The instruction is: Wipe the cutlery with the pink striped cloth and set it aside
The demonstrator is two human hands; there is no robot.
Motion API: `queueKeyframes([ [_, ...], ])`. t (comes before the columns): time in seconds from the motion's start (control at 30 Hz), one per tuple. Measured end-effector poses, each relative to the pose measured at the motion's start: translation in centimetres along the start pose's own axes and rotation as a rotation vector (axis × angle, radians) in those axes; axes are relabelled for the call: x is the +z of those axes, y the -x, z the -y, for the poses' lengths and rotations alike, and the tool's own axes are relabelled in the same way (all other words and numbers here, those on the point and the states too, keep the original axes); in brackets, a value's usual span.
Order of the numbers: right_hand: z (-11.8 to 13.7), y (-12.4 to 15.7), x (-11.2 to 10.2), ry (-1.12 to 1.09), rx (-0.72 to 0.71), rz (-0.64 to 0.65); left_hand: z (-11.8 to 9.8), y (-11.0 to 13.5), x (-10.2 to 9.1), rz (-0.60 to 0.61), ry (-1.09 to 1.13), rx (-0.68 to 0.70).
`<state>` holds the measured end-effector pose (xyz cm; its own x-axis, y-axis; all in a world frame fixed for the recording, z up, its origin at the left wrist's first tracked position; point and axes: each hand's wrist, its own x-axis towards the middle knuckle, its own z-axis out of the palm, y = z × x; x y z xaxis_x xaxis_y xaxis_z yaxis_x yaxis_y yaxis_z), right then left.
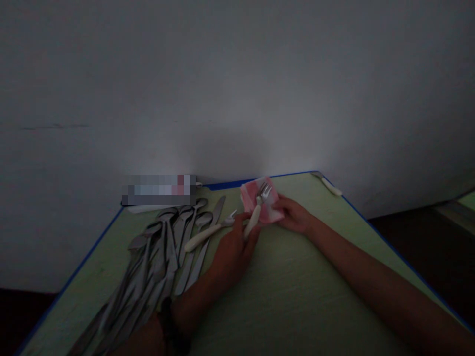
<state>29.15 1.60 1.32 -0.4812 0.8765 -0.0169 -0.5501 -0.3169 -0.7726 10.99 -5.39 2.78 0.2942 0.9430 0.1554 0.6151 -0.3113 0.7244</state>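
My left hand [235, 247] is closed round the pale handle of a fork [256, 212], whose metal tines point up and away. Behind the tines, my right hand [293, 212] grips a folded pink and white cloth [274, 213] by its right side. The fork's head lies against the cloth or just in front of it; I cannot tell whether they touch. Left of my left hand, a second fork with a cream handle [203, 237] rests across a knife [218, 210] and a spoon [204, 219]. My right hand's fingertips are partly hidden behind the cloth.
Several metal spoons and other cutlery [148, 267] lie heaped along the left of the green table [297, 287], which has a blue edge. A blurred-out box [159, 190] stands at the back left. Another pale-handled utensil [330, 186] lies at the far right corner. A wall [237, 89] rises behind.
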Motion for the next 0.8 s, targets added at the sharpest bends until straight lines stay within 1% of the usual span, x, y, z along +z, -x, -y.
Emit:
queueKeyframes([
  [0.1,-0.4,0.2,0.3,0.049,0.041,0.011,0.1,0.0,0.1,0.025,-0.013,0.011],
  [0.23,-0.5,-0.3,0.2,0.012,0.037,-0.066,0.1,0.0,0.0,0.047,-0.025,-0.001],
  [0.43,0.0,-1.1,0.2,-0.111,0.046,-0.188,0.3,0.0,0.1,0.052,-0.072,-0.004],
  [0.53,0.3,-0.9,0.7,-0.138,0.033,-0.178,0.2,-0.1,0.0,0.035,-0.053,0.001],
  [0.7,0.5,-0.6,0.9,-0.148,0.048,-0.083,-0.2,-0.4,-0.5,0.005,0.044,0.021],
  [0.8,0.1,-1.0,0.4,-0.134,0.039,-0.128,-0.3,-0.5,-0.7,-0.039,0.069,-0.05],
])
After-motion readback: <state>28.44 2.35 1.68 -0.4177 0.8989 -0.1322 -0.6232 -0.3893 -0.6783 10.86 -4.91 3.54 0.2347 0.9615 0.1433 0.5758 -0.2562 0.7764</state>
